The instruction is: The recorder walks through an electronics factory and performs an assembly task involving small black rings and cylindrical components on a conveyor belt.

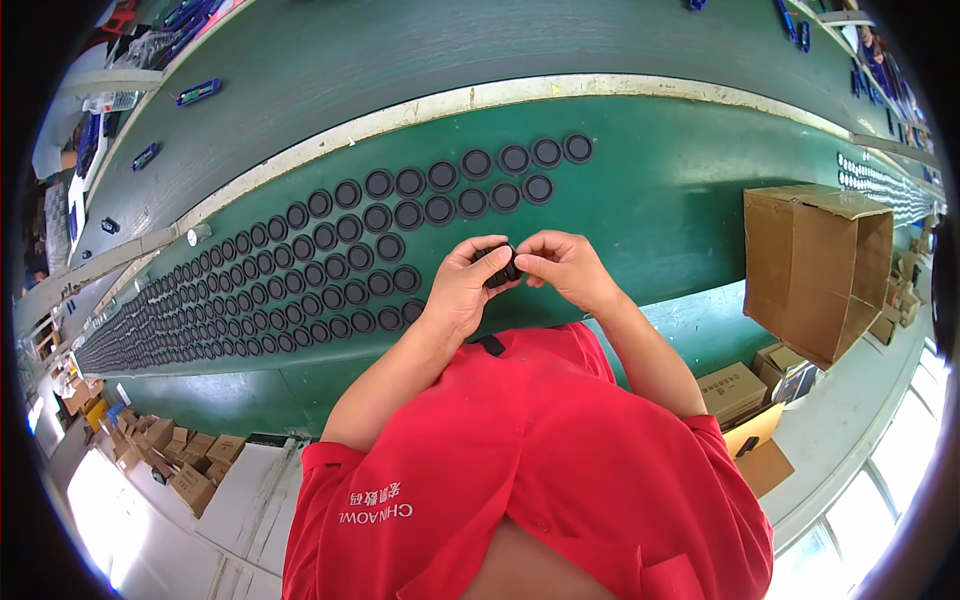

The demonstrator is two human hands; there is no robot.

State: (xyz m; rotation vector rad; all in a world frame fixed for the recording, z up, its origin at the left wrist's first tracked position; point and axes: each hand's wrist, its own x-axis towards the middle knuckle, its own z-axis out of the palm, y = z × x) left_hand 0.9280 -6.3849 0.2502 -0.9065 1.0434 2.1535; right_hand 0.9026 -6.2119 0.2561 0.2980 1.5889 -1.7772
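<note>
In front of my chest, my left hand (461, 286) is closed round a small stack of black round caps (508, 267). The fingers of my right hand (572, 270) are pinched against the right edge of that stack; whether they grip one cap or several is hidden. Beyond and to the left of my hands, many more black round caps (410, 183) lie flat in long rows on the green tabletop (660, 190). Each has a raised rim around a dark grey disc.
An open cardboard box (800, 265) stands at the right on the table's edge. Smaller cartons (732, 392) sit below it. A pale ledge (480, 97) runs behind the caps, and past it a dark green belt (400, 55) carries a few blue items (198, 92). More cartons (195, 487) are piled at lower left.
</note>
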